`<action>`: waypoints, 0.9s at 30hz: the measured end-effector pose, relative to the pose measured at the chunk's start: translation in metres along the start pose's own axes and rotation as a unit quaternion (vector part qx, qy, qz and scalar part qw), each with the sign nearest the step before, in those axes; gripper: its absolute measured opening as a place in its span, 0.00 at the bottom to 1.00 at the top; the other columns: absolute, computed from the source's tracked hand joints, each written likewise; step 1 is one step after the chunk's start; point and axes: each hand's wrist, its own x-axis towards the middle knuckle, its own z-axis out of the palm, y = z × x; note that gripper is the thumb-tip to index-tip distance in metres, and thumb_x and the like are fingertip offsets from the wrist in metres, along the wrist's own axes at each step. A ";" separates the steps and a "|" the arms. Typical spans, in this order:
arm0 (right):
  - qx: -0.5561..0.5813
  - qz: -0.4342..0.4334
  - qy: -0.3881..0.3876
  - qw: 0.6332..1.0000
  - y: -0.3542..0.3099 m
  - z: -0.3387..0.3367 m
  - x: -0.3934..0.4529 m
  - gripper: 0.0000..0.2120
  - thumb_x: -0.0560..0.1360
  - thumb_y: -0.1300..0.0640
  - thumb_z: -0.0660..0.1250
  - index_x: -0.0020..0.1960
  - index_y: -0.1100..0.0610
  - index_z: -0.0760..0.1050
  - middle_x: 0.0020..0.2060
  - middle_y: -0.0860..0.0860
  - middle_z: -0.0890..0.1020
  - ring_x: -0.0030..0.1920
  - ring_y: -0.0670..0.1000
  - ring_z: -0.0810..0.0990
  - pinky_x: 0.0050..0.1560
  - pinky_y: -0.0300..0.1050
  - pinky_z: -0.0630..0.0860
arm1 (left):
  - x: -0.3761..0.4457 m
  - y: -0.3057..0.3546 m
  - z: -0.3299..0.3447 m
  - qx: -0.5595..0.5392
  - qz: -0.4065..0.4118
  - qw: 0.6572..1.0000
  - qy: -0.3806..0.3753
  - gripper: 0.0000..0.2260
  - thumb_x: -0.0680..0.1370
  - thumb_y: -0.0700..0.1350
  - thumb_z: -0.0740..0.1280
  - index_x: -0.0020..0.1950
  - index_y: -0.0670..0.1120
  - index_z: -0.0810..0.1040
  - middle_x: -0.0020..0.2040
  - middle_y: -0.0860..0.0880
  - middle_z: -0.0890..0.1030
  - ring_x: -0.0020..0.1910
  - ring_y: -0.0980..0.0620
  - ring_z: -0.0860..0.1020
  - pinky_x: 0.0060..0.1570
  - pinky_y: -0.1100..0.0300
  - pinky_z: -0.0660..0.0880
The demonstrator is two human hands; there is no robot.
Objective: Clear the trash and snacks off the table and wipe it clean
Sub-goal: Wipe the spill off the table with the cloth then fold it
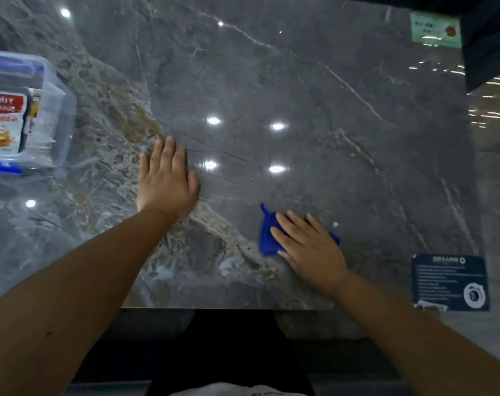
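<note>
Right hand [309, 247] presses small blue cloth [267, 238] with flat fingers; left hand [167, 181] flat on grey marble desk [300, 81]. Risk: white speck [335, 224] beside the cloth missed.

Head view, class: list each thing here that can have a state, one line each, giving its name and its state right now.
left hand: flat, fingers straight, resting on the table.
right hand: fingers straight, pressing the blue cloth.
blue cloth: bunched, lying on the table under the right hand.
clear plastic box: open, a snack packet inside.
table: glossy, a small white speck beside the cloth.
</note>
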 end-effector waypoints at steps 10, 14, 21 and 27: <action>0.014 0.014 0.034 0.999 -0.024 0.004 -0.030 0.19 0.75 0.49 0.62 0.63 0.53 0.76 0.65 0.51 0.76 0.59 0.55 0.78 0.53 0.52 0.75 | 0.000 -0.003 0.001 -0.018 0.007 1.000 0.003 0.27 0.80 0.55 0.49 0.76 0.44 0.55 0.78 0.43 0.54 0.77 0.45 0.48 0.74 0.46 0.42; 0.128 0.067 0.099 0.984 -0.017 -0.009 -0.023 0.17 0.75 0.54 0.61 0.59 0.61 0.78 0.58 0.57 0.81 0.52 0.58 0.82 0.56 0.47 0.73 | 0.002 -0.005 0.006 -0.012 0.002 1.000 0.019 0.27 0.79 0.56 0.50 0.76 0.44 0.57 0.77 0.43 0.57 0.76 0.45 0.50 0.73 0.46 0.44; 0.233 0.257 0.211 0.914 0.095 -0.063 0.009 0.17 0.80 0.58 0.57 0.63 0.65 0.73 0.58 0.64 0.78 0.58 0.61 0.76 0.62 0.49 0.68 | 0.001 -0.004 0.007 -0.015 0.001 1.000 0.024 0.27 0.78 0.55 0.52 0.75 0.44 0.59 0.77 0.43 0.58 0.76 0.45 0.51 0.73 0.45 0.46; 0.119 0.250 0.199 0.940 0.211 -0.078 0.096 0.19 0.80 0.56 0.56 0.67 0.64 0.70 0.63 0.62 0.75 0.62 0.62 0.73 0.65 0.50 0.65 | 0.000 -0.001 0.006 -0.011 -0.001 0.999 0.043 0.27 0.78 0.54 0.53 0.74 0.43 0.61 0.76 0.42 0.60 0.76 0.44 0.53 0.73 0.45 0.47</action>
